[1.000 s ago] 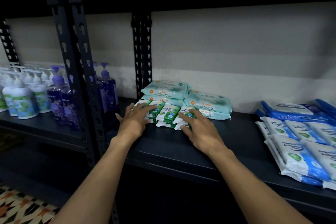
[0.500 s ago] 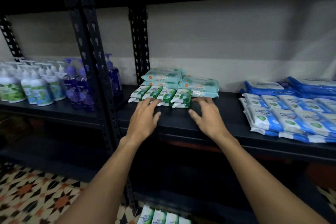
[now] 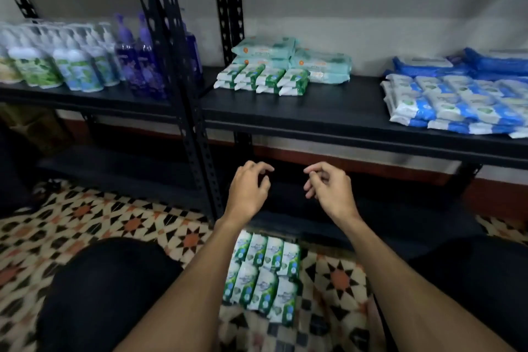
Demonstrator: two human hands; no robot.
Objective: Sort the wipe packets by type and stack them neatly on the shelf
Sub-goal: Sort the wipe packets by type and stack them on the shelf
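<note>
My left hand (image 3: 248, 190) and right hand (image 3: 328, 191) hang empty at mid-frame, fingers loosely curled. The green wipe packets (image 3: 265, 274) lie on the floor at lower centre, below my wrists, long axes running up-frame. The left hand looks nearer.

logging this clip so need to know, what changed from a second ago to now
The left hand and right hand came off the green shelf packets and drew back down; they now hang loosely curled, empty, near the green floor packets. The shelf packets, teal packs behind them and blue packets stayed put.
</note>
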